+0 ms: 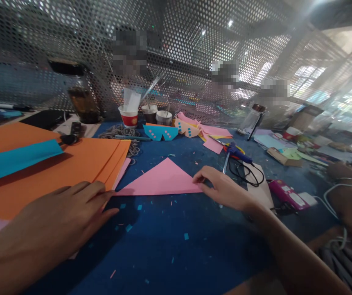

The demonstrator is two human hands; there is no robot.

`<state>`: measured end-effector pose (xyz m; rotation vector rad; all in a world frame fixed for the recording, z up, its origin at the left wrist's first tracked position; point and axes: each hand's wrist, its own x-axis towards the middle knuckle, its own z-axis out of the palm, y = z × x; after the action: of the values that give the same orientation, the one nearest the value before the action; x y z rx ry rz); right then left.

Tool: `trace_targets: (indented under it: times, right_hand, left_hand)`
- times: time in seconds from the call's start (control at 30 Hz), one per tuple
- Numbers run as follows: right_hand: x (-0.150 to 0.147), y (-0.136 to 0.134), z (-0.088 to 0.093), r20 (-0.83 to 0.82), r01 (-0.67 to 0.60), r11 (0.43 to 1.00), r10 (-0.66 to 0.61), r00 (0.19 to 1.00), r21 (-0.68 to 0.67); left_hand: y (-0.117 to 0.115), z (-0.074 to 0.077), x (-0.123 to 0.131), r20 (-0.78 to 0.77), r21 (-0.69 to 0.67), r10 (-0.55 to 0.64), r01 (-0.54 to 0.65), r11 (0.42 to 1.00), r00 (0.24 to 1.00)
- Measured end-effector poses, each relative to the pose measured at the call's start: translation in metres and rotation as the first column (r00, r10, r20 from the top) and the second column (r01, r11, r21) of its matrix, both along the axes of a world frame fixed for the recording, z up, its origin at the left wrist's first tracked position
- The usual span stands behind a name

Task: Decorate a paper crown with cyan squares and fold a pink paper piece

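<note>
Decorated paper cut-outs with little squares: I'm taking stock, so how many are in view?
2: the blue cut-out toward the back of the table, and the peach cut-out just right of it. Others may be hidden.

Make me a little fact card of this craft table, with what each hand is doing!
Left hand: fingertips at the left corner of the pink paper triangle
Right hand: fingertips at its right side
Left side: orange paper sheets, a blue paper strip above them
Behind the triangle: blue cutout with pink squares, red-and-white paper cup
Beyond right hand: blue glue gun
Tabletop: blue, scattered paper scraps
</note>
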<state>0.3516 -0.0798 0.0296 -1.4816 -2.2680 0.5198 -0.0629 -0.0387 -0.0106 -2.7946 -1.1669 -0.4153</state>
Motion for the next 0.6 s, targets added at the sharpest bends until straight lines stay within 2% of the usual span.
trace_targets:
  times: [0.1, 0.23, 0.4, 0.5, 0.6]
  right_hand:
    - [-0.017, -0.002, -0.005, -0.009, -0.097, 0.988, 0.099, 0.995, 0.119]
    - [-0.031, -0.004, -0.015, 0.138, -0.191, 0.961, 0.166, 0.976, 0.198]
    - [-0.032, -0.003, -0.019, 0.273, -0.231, 0.927, 0.150, 0.950, 0.297]
    - [-0.033, -0.004, -0.017, 0.348, -0.274, 0.903, 0.153, 0.925, 0.331]
    - [-0.036, -0.006, -0.016, 0.321, -0.268, 0.904, 0.158, 0.934, 0.334]
  left_hand:
    - [0.001, 0.002, 0.009, -0.120, 0.111, 0.004, 0.009, 0.994, 0.993]
    - [0.001, 0.003, 0.022, -0.049, 0.177, -0.040, 0.048, 0.983, 0.998]
    - [0.003, 0.002, 0.032, 0.090, 0.067, -0.139, 0.133, 0.989, 0.986]
    - [0.006, -0.002, 0.031, 0.128, 0.051, -0.142, 0.137, 0.989, 0.982]
    - [0.009, -0.006, 0.028, 0.145, 0.041, -0.134, 0.129, 0.991, 0.980]
